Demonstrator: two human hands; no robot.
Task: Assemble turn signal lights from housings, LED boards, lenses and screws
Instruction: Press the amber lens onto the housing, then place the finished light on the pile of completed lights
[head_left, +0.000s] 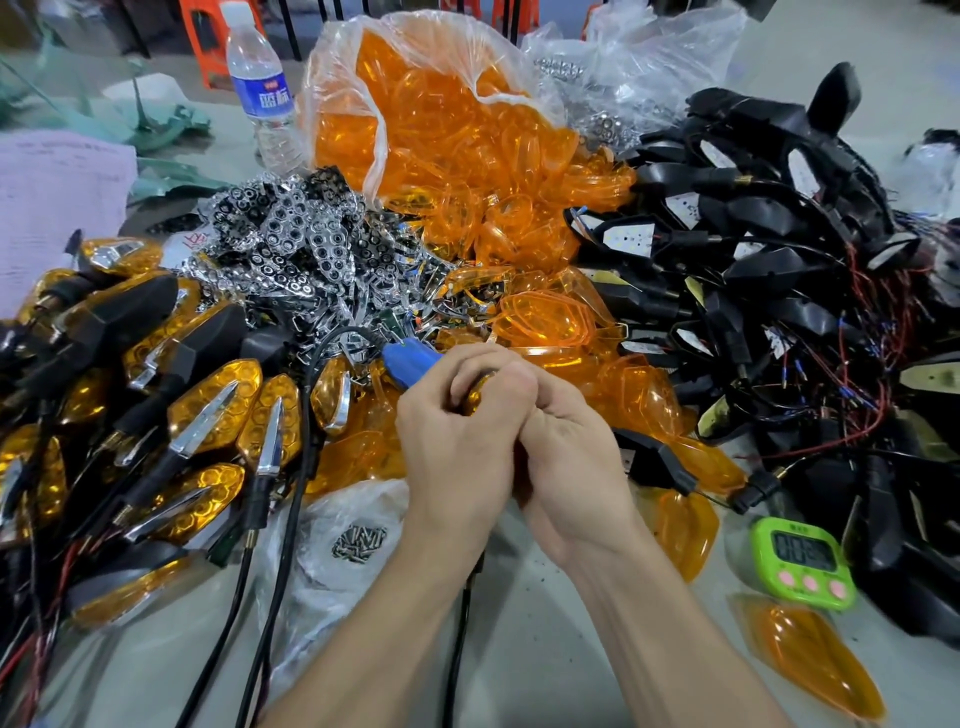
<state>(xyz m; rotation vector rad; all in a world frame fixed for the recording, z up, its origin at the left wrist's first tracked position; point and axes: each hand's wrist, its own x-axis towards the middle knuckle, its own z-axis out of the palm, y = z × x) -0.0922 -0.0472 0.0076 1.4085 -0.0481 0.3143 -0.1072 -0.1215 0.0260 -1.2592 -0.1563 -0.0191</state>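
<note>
Desk (545, 613) space is crowded with part piles. The left hand (457, 436) grips the blue electric screwdriver (410, 358). The right hand (571, 467) clasps a turn signal light (477, 396) at centre. Risk: the hidden bit may slip off the screw and scratch the lens.

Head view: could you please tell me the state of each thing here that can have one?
Clear plastic water bottle with blue label: upright, capped.
Large clear bag of orange lenses: open, spilling.
Green digital timer: display showing digits.
Blue-handled corded screwdriver: gripped by left hand.
Orange-lensed turn signal light: held in right hand, mostly hidden.
</note>
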